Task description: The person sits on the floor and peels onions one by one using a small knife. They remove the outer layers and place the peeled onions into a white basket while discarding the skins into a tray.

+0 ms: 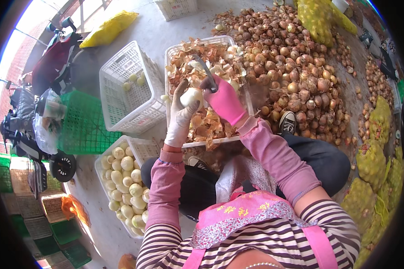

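Observation:
My left hand (pixel 180 116), in a pale soiled glove, grips a peeled white onion (pixel 190 97). A knife with a curved metal blade (pixel 203 65) is held in my right hand (pixel 224 101), which wears a bright pink glove. The blade points up and away from me, and the pink fingers are close beside the onion's right side. Beneath both hands is a white plastic crate (pixel 210 143) heaped with dry brown onion skins (pixel 202 126). Some pale onions lie among the skins at its far end.
Unpeeled onions (pixel 289 74) spread over the floor to the right. A white crate of peeled onions (pixel 126 175) stands at left, below another crate (pixel 109 97) holding several. Beyond are a green crate (pixel 82 124) and a parked scooter (pixel 30 111). Yellow mesh sacks (pixel 372 163) line the right.

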The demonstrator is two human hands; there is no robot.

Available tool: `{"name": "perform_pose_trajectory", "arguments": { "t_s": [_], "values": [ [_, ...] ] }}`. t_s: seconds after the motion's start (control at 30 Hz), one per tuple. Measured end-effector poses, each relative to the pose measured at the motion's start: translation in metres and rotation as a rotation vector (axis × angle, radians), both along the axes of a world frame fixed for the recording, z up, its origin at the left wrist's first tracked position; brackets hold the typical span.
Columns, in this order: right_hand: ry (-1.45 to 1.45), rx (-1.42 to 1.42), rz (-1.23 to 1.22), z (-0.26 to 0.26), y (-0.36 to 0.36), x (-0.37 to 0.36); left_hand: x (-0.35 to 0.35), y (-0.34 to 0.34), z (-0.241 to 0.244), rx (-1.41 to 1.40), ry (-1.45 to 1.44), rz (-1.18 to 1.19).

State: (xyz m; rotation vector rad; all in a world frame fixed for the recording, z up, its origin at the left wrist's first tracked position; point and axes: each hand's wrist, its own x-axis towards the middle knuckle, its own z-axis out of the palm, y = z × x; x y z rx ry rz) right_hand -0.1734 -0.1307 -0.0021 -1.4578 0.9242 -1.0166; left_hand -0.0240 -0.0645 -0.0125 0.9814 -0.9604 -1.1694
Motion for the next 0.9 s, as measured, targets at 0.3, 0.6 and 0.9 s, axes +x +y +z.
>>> {"name": "perform_pose_trajectory", "arguments": {
  "t_s": [0.3,0.6,0.9],
  "values": [
    [0.125,0.085,0.315,0.005,-0.012,-0.007,0.004,0.004,0.004,-0.131,-0.364,0.034],
    [0.244,0.031,0.239,0.014,-0.007,-0.007,-0.001,0.003,0.02,-0.004,-0.238,0.064],
    [0.199,0.131,-0.008,-0.013,-0.022,-0.014,0.007,0.01,0.015,-0.109,-0.099,0.02]
  ]
}}
